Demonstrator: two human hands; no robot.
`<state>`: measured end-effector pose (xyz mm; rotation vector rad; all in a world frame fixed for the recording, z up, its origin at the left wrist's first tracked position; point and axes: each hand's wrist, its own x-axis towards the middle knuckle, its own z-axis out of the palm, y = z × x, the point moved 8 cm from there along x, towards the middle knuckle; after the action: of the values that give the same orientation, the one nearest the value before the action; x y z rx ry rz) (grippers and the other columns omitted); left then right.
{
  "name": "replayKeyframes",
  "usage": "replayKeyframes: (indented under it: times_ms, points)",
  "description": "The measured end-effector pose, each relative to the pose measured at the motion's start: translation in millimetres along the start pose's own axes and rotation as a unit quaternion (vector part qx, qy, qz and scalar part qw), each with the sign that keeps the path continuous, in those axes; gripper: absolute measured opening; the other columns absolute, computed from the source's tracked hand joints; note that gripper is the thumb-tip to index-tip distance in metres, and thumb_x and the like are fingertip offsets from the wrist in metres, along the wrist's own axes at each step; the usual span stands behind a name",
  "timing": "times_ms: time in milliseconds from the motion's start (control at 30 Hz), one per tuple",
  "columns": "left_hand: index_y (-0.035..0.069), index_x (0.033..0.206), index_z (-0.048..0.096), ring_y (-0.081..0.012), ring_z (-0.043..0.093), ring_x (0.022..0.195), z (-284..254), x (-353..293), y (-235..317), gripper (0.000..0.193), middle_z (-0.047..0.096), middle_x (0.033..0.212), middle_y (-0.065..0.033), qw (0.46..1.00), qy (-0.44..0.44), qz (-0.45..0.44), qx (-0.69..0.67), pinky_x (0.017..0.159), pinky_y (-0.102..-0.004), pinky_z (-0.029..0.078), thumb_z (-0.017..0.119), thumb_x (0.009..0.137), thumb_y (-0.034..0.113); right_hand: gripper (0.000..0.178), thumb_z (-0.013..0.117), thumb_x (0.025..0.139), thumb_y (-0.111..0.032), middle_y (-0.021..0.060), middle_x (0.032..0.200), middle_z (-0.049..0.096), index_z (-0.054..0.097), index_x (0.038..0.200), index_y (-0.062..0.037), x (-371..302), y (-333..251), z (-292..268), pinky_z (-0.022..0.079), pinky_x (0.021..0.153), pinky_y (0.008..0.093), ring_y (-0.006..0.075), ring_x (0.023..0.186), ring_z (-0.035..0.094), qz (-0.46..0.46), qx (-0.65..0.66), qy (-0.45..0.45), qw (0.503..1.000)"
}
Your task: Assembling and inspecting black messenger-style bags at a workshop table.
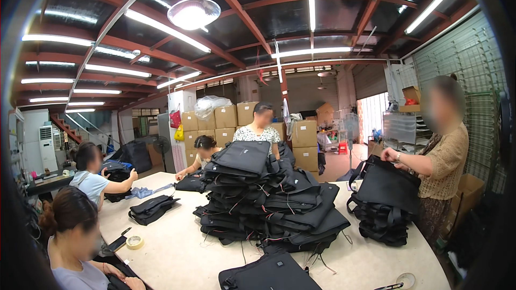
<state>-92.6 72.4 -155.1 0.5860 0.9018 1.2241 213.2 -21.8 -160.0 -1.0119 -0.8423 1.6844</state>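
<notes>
Both of the wearer's own hands are out of view, so whether they spread or grip cannot be told. A black bag (271,274) lies at the near edge of a pale table (177,247). The hand (388,154) of a standing co-worker (445,153) is at the top of a smaller stack of bags (387,190); left of that hand rises a tall bag pile (269,201).

Nothing legible; the topmost black bag (236,160) possibly bears tiny lettering.
</notes>
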Motion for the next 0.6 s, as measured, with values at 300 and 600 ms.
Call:
replayKeyframes:
  times_ms: [300,600]
  points:
    - [-0.001,0.128,0.058,-0.0287,0.065,0.101,-2.3,2.7,-1.8,0.048,0.067,0.114,-0.0138,1.000,0.001,0.018,0.013,0.090,-0.0415,0.054,0.075,0.084,0.010,0.051,0.068,0.094,-0.011,0.0122,0.127,0.063,0.048,0.139,0.0036,1.0,-4.2,0.0,0.051,0.097,0.0390,0.0238,0.113,0.060,-0.031,-0.027,0.004,0.999]
    - [-0.001,0.125,0.060,-0.0267,0.066,0.097,-0.5,0.1,0.3,0.045,0.068,0.112,-0.0128,0.999,-0.008,0.008,0.049,0.086,-0.0422,0.055,0.076,0.085,0.014,0.052,0.064,0.098,-0.021,0.0145,0.127,0.060,0.046,0.140,0.0036,-34.4,-66.1,-3.9,0.055,0.088,0.0348,0.0237,0.106,0.062,-0.052,-0.280,0.088,0.955]
